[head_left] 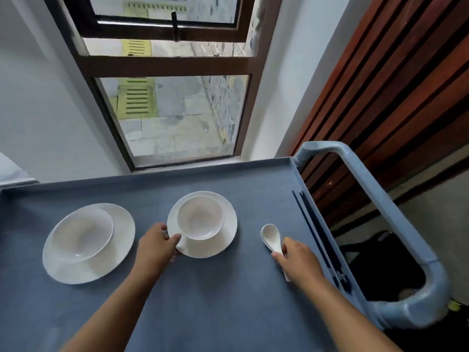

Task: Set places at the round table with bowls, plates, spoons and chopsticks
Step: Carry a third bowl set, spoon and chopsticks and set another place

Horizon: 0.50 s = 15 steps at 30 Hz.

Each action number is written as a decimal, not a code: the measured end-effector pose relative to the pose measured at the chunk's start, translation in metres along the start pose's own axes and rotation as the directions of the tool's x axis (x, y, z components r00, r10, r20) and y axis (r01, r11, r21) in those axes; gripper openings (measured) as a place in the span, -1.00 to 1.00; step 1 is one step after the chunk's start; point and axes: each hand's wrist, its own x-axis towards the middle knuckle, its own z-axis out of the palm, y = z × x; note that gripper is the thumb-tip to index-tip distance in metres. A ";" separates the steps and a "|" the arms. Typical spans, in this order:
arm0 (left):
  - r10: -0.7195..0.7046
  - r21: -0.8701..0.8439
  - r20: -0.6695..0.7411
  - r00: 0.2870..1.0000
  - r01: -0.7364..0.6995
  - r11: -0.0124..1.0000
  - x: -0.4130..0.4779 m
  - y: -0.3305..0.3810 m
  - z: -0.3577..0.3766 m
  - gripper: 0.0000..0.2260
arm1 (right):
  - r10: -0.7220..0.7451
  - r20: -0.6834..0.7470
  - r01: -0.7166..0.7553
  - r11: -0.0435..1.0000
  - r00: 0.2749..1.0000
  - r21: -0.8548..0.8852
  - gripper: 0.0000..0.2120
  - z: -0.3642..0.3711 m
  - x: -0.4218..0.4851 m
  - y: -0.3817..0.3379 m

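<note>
On the grey cart top [203,301] the left hand [158,241] pinches the middle plate [223,240] by its near rim, its bowl [200,217] sitting loose, while the right hand [300,257] curls round the handles of the white spoons [271,236]: glossy, brittle ware, I'd judge, best lifted level.

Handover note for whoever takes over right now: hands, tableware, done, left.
Hands: left hand pinches the near rim of the middle plate, with the middle bowl on it; right hand grips the spoon by its handle.
Things: left plate with left bowl sits untouched; dark chopsticks lie along the right edge of the cart top.
Done: nothing set; the round table is out of view.
Left: carry everything over and lay the places.
</note>
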 end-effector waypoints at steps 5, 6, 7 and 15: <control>-0.022 -0.031 -0.049 0.999 0.021 0.999 0.000 -0.003 0.007 -0.78 | -0.014 -0.075 0.015 1.000 0.997 0.008 -0.74 0.001 0.002 0.005; -0.027 -0.046 -0.049 0.998 0.024 0.999 0.001 -0.004 0.008 -0.78 | 0.002 -0.087 0.001 0.999 0.996 0.037 -0.75 0.002 0.001 0.007; -0.034 -0.076 -0.048 0.998 0.030 0.997 0.001 -0.005 0.008 -0.78 | 0.022 -0.091 -0.016 0.997 0.996 0.075 -0.75 0.002 0.001 0.008; -0.094 -0.358 -0.001 0.996 0.088 0.929 0.000 -0.007 0.016 -0.72 | 0.181 -0.039 -0.134 0.841 0.983 0.523 -0.87 -0.011 0.006 0.028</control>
